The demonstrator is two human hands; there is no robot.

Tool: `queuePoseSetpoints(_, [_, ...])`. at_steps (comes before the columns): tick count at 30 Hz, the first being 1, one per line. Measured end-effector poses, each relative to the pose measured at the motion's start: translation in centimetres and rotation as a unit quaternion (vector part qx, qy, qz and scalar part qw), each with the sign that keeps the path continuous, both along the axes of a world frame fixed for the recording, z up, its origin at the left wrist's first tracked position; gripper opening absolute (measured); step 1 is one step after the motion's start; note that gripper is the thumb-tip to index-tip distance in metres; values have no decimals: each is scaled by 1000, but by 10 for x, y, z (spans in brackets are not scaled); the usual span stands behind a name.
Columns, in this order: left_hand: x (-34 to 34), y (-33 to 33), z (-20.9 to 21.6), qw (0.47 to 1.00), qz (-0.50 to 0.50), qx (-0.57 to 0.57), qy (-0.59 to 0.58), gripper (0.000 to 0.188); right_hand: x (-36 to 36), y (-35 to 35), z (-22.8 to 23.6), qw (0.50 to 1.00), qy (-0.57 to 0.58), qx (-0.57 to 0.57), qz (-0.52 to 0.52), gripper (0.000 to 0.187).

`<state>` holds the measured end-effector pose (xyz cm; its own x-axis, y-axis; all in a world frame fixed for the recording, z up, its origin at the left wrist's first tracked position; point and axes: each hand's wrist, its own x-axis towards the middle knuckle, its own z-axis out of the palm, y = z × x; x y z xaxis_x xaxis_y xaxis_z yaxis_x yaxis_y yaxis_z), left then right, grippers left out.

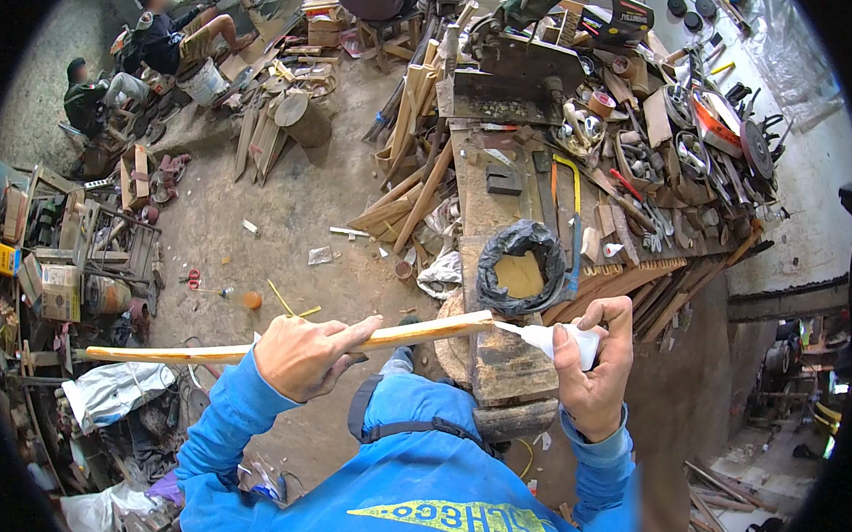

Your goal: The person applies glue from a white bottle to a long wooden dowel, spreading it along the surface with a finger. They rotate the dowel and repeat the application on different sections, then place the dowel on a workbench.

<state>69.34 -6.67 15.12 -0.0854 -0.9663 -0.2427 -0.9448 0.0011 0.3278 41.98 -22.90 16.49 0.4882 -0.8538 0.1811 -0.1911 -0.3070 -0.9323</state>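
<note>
My left hand (311, 354) is wrapped round a long, slightly curved wooden stick (423, 330), which reaches from far left to the middle in front of me. Between the fingers and thumb of my right hand (598, 371) is a small white squeeze bottle (576, 345) with a narrow nozzle. The nozzle tip points left at the stick's right end; whether they touch I cannot tell. Below the bottle and stick end lies a worn wooden bench (517, 362). Just beyond them sits a container lined with a black plastic bag (492, 260), with tan powder inside.
A yellow-handled hacksaw (576, 202) lies on the bench beyond the bag. Tools and wood scraps crowd the far right, beside a metal vise-like block (513, 78). Wood strips (420, 203) lean on the bench's left side. Two people (182, 41) sit at the far left.
</note>
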Motion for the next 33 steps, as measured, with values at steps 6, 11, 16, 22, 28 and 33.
queuePoseSetpoints(6, [0,-1,0,1000,-4,-6,0,56,2,0,1,1000,-13,13,7,26])
queuePoseSetpoints(11, [-1,-3,0,1000,-6,-8,6,55,2,-1,3,1000,8,0,14,26])
queuePoseSetpoints(16, [-1,-4,0,1000,-8,-10,7,56,2,-1,3,1000,8,-2,21,27])
queuePoseSetpoints(22, [-1,-5,0,1000,-7,-2,1,56,2,-1,4,1000,13,-15,24,27])
queuePoseSetpoints(28, [-1,-5,2,1000,-2,-3,8,56,-1,-4,3,1000,15,-14,18,26])
queuePoseSetpoints(33, [-2,-5,3,1000,4,-17,16,58,-5,-4,-4,999,-32,12,-10,24])
